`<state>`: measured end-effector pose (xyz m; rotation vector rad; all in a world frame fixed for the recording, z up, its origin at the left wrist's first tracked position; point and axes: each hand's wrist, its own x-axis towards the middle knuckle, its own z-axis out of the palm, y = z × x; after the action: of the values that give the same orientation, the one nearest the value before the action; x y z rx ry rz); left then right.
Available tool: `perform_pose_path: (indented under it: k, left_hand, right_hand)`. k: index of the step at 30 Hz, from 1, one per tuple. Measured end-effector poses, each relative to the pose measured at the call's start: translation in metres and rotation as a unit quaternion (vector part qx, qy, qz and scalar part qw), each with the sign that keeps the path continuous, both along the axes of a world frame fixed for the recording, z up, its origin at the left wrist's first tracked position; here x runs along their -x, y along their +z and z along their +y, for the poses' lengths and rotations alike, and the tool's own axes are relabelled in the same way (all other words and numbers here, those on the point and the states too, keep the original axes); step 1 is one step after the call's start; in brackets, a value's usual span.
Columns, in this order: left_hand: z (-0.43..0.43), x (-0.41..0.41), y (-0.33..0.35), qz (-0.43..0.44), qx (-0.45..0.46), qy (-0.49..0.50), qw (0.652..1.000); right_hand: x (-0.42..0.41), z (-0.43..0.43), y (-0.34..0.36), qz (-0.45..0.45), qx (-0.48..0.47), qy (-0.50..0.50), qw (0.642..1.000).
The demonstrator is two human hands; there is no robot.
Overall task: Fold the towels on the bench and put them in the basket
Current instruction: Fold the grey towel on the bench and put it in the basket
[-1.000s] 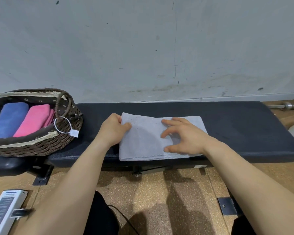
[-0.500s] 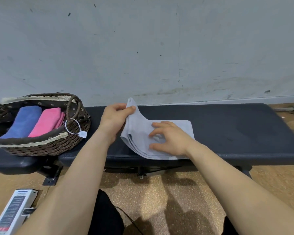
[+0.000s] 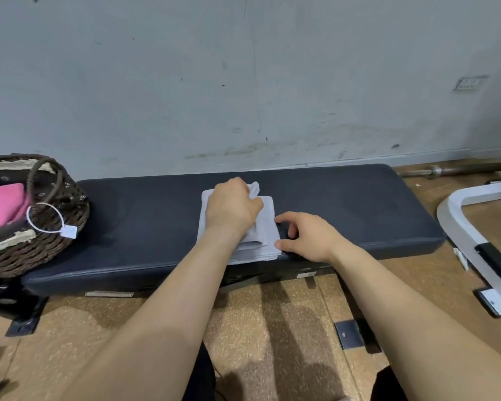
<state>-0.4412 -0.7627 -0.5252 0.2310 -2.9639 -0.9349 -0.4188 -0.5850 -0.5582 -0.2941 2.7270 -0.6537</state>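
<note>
Towel (image 3: 268, 227) in left hand (image 3: 232, 206), basket (image 3: 55, 247) w/ tag (image 3: 69, 231)

A long dark bench (image 3: 344, 204) runs across the middle of the frame. A folded grey towel (image 3: 268, 215) lies on it near the centre. At the left edge, a brown basket (image 3: 41, 250) seems to sit on its end.
</note>
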Motion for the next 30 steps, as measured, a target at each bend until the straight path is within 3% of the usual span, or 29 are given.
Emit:
perform_pose_path:
  k: [6, 11, 14, 16, 20, 25, 30]
  left_hand:
    - [0.029, 0.005, -0.023, 0.012, 0.063, -0.029, 0.998]
    - [0.031, 0.0, -0.021, -0.039, 0.048, -0.058, 0.996]
    - [0.009, -0.005, -0.005, 0.01, 0.006, -0.068, 0.998]
    - [-0.016, -0.007, 0.001, 0.08, 0.029, -0.063, 0.994]
    - [-0.06, -0.005, -0.015, 0.116, 0.063, -0.084, 0.988]
    - [-0.07, -0.005, -0.037, 0.081, 0.097, -0.155, 0.98]
    - [-0.071, -0.01, -0.051, 0.079, 0.214, -0.198, 0.953]
  right_hand:
    - [-0.004, 0.003, -0.004, 0.015, 0.002, 0.005, 1.0]
    - [-0.003, 0.007, 0.005, 0.011, -0.017, 0.0, 1.0]
    - [0.0, 0.007, 0.011, 0.072, 0.004, -0.061, 0.996]
    - [0.002, -0.003, 0.013, 0.139, 0.035, -0.09, 0.986]
    - [0.0, -0.045, 0.014, 0.228, -0.012, 0.009, 0.974]
    - [0.0, -0.072, -0.006, 0.157, -0.14, 0.069, 0.975]
    - [0.001, -0.06, -0.018, 0.071, -0.15, 0.063, 0.984]
